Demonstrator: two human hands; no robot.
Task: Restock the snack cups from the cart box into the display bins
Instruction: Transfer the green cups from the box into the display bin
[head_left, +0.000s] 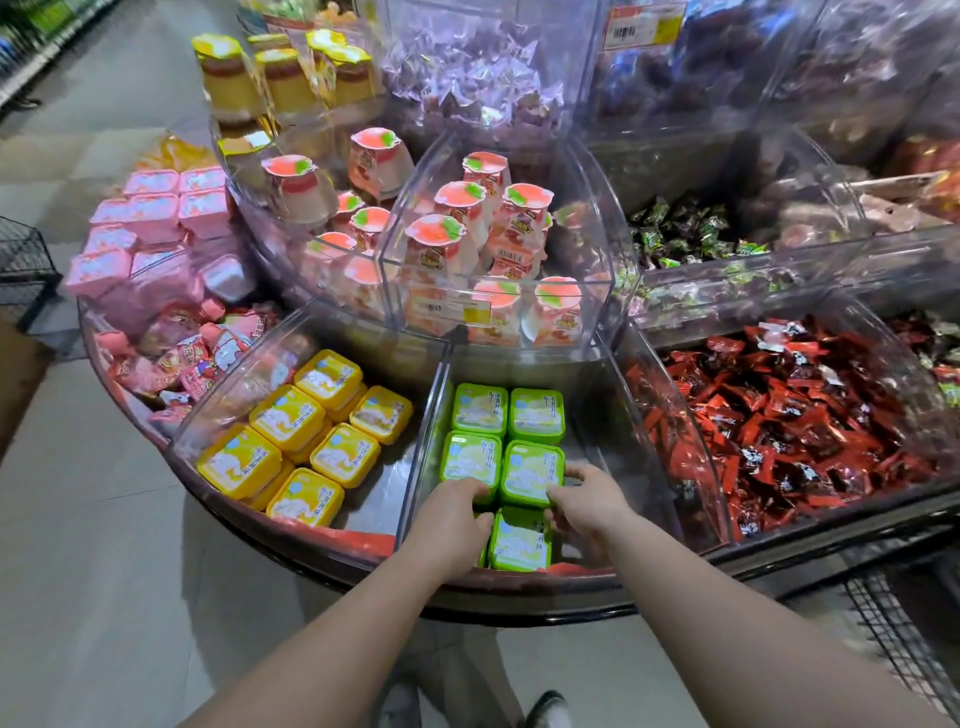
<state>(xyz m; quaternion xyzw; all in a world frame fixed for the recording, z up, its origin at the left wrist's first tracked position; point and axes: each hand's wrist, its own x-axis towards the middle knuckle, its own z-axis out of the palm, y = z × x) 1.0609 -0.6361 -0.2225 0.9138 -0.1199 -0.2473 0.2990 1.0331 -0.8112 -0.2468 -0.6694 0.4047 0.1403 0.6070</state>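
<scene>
The left hand (451, 512) and right hand (586, 499) reach into the clear bin (597, 415) at 6 o'clock of the round display. The left hand's fingers curl over the near edge of a green snack cup (470, 460); the right hand's fingers curl around the near right corner of the green cup beside it (531, 472). Nearer the rim, between the 2 hands, a third green cup (521, 538) lies lid up. All visible green cups sit lid up, square in outline with no clear long axis, their printed text running front to back; 2 more (508, 413) sit at 12 o'clock of the held pair. At 9 o'clock, the neighbouring bin holds yellow cups (306, 436), stacked and angled. At 3 o'clock, a bin holds red wrapped candies (789, 415). At 12 o'clock, a raised bin holds peach-lidded cups (467, 228).
</scene>
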